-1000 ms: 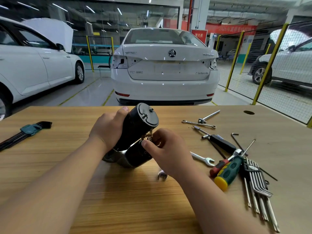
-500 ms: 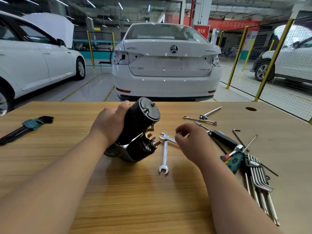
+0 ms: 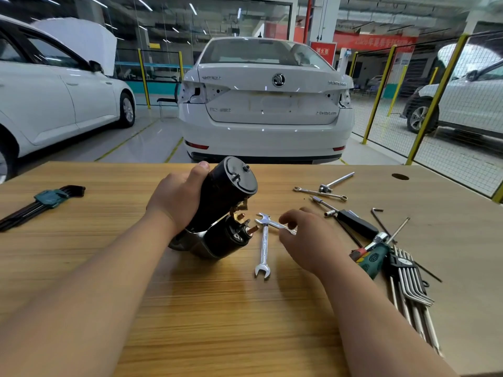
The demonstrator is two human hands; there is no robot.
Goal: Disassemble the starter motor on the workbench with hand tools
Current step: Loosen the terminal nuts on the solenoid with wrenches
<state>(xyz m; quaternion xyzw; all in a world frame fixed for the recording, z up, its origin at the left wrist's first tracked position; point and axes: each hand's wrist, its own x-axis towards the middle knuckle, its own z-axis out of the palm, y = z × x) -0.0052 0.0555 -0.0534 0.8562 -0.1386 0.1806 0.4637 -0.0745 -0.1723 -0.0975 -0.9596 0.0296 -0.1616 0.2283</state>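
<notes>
I count one starter motor [image 3: 228, 191], two open-ended wrenches, one slim spanner [image 3: 321, 193], two hex-key sets and three white cars beyond the tabletop [image 3: 217, 308].

The starter motor stands tilted at the tabletop's centre. Its large black cylinder leans toward 1 o'clock with its flat grey end cap uppermost. A smaller black cylinder lies below it, its copper studs pointing toward 3 o'clock. The silvery housing at the base rests on the wood.

My left hand [image 3: 177, 197] comes in from 7 o'clock. Its grip is wrapped round the large cylinder, thumb up near the cap.

My right hand [image 3: 307, 240] comes in from 5 o'clock and sits at 3 o'clock of the motor. Its grip is closed, fingers and thumb pinching the short wrench [image 3: 265, 220].

The long wrench [image 3: 263, 248] lies just beneath it, running toward 6 o'clock.

One hex-key set [image 3: 46, 198] lies at 9 o'clock, the other hex-key set [image 3: 408, 281] at 4 o'clock, and the slim spanner at 2 o'clock.
</notes>
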